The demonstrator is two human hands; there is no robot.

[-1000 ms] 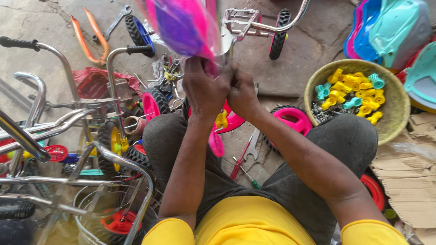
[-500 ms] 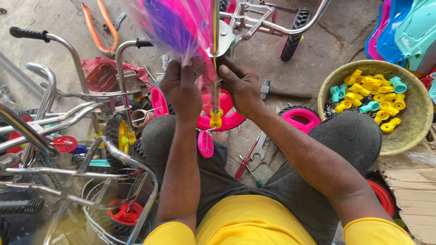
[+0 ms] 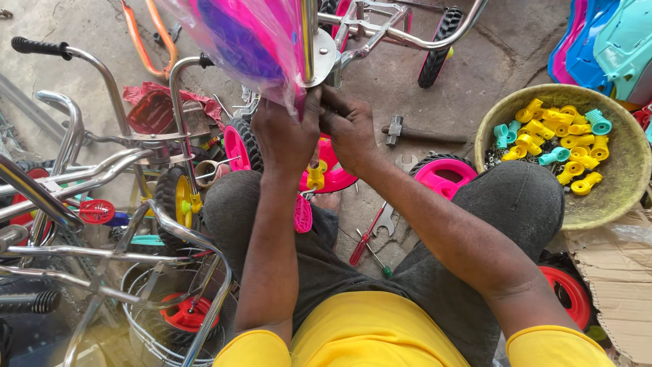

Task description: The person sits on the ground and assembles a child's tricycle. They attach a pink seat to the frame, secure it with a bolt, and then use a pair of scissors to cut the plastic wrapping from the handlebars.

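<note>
While your left hand [image 3: 285,136] is seen from the back, its fingers curl shut around the lower edge of the pink and purple plastic-wrapped part [image 3: 241,44], so the fingertips themselves are out of sight. Your right hand [image 3: 350,126] sits just beside it, touching it, fingers bent closed at the base of the chrome post [image 3: 310,34]; what exactly they pinch cannot be made out. The wrapped part and post stand upright above your knees, near the top edge of the view, cut off there.

Hidden or unclear:
- Below your hands, a pink wheel [image 3: 333,170] and a yellow fitting [image 3: 315,175] show only partly between your wrists.
- Tricycle frame [image 3: 401,30] beyond the post runs out of the top edge.
- Chrome handlebars [image 3: 81,68] at the left overlap too densely to separate one frame from another.
- Blue and pink moulded seats [image 3: 604,41] in the top right corner are cut off.

Containers:
- Round woven basket [image 3: 611,197] on the floor at the right, beside your right knee, holds yellow and teal plastic grips [image 3: 553,136] plus small dark hardware, too small to identify.
- Wire basket [image 3: 146,319] at the lower left holds a red wheel [image 3: 183,312].

Loose on the floor between your legs: red-handled screwdriver [image 3: 363,241], green-handled screwdriver [image 3: 377,257], spanner [image 3: 386,219]. A hammer [image 3: 411,132] lies farther out, near a second pink wheel [image 3: 445,173]
</note>
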